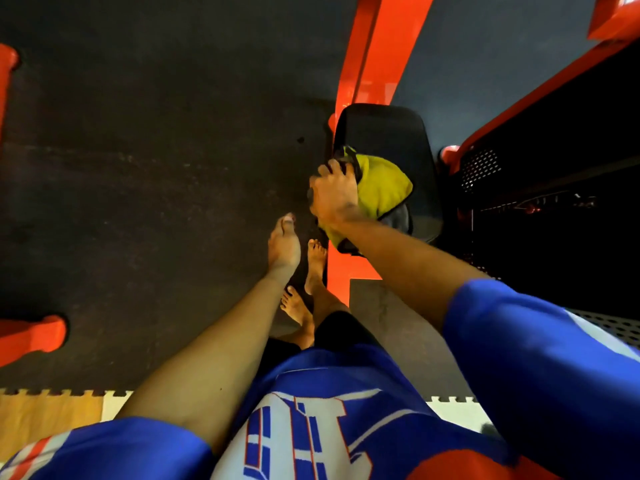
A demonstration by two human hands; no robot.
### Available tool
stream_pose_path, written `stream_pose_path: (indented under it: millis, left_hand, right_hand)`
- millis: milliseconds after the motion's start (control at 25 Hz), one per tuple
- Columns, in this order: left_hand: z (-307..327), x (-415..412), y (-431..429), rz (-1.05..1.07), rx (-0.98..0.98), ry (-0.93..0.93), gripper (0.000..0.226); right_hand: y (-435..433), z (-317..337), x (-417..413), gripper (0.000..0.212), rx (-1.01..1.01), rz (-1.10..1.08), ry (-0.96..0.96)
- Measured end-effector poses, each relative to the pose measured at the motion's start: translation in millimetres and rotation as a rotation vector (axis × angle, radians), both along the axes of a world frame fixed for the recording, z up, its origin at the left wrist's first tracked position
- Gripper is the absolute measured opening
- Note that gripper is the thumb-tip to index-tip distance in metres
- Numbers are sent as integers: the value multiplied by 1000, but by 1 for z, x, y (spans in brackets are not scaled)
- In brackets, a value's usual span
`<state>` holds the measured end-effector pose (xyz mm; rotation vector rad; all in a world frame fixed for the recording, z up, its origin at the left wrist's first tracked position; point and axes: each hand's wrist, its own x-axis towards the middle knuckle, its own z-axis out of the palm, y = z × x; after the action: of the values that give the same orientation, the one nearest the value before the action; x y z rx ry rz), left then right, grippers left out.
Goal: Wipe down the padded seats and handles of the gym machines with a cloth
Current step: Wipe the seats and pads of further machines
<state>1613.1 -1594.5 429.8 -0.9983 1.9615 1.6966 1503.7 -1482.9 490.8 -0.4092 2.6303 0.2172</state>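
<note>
Right hand point(334, 194) gripped the cloth point(384, 188), fingers curled over its bunched top, and pressed it onto the seat point(381, 129). The cloth was yellow with a dark edge. It covered the seat's near-left part, and one fold hung off the near edge under the wrist.

Left hand point(284, 245) held nothing. Its fingers were straight and relaxed, hanging over the floor point(156, 150) at 7 o'clock of the seat, clear of it.

The seat sat at 1 o'clock of frame centre, mounted on the red frame point(374, 53), which ran from 12 to 6 through it. A black perforated guard point(540, 188) stood just beside the seat at 3 o'clock. Bare feet point(315, 265) stood by the red frame, at 7 o'clock of the seat.

Progress, as a judgement:
- This seat's wipe looked under way, not finished.
- The far half of the pad was bare. I couldn't tell whether it had been wiped, since there was no visible sheen or streaks.
- No handles were in view, so that part of the task looked not yet done here.
- More red machine parts showed at the 9 and 8 o'clock edges. Their pads were out of frame, so those machines probably remained to do.
- Overall estimate: early to mid task.
</note>
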Motion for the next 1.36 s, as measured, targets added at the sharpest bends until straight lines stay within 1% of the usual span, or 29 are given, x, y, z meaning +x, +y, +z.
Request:
stream_pose_path:
  millis: [80, 160, 280, 360, 440, 520, 640, 680, 720, 840, 880, 960, 1040, 1160, 1240, 1280, 1360]
  left_hand:
    - [7, 0, -4, -5, 4, 12, 55]
    - [16, -2, -12, 1, -4, 43, 56]
    - [23, -2, -33, 18, 7, 28, 49]
    - [36, -7, -41, 23, 4, 4, 46]
    - [59, -17, -44, 1, 58, 47, 47]
    - [81, -33, -47, -110, 95, 61, 57]
    - [103, -54, -55, -314, 77, 8, 98]
    - [109, -60, -58, -365, 75, 29, 102]
    - [114, -69, -62, -416, 79, 73, 96]
    - [136, -104, -72, -492, 159, 200, 44]
    - [141, -120, -79, -510, 161, 231, 35]
    - [154, -155, -96, -546, 115, 267, 34]
    - [167, -187, -113, -559, 53, 319, 33]
    - [189, -229, -132, -546, -6, 466, 21]
    - [203, -253, -146, -549, -6, 520, 25]
    - [209, -265, -153, -559, 4, 534, 27]
    - [220, -290, -165, -582, 20, 570, 27]
  right_hand:
    - [-14, 2, -27, 41, 45, -61, -19]
    - [-15, 6, -36, 38, 8, -90, -11]
    - [-6, 24, -12, 33, -157, -184, 28]
    - [-5, 42, 7, 31, -294, -307, 24]
    - [-6, 59, 20, 32, -412, -428, 32]
    - [-8, 75, 24, 32, -520, -534, 59]
    - [-13, 99, 11, 31, -715, -675, 126]
    - [-16, 107, 6, 33, -778, -719, 148]
    - [-19, 113, -1, 36, -831, -760, 167]
    - [-21, 124, -24, 51, -968, -901, 176]
    - [-21, 125, -34, 54, -1001, -944, 178]
    - [-22, 128, -58, 60, -1025, -994, 169]
    - [-23, 133, -80, 67, -1056, -976, 131]
    - [-26, 149, -102, 63, -1203, -953, 22]
    - [-30, 160, -113, 57, -1345, -921, -68]
    - [-33, 165, -119, 56, -1375, -900, -93]
    - [-41, 179, -129, 59, -1343, -830, -123]
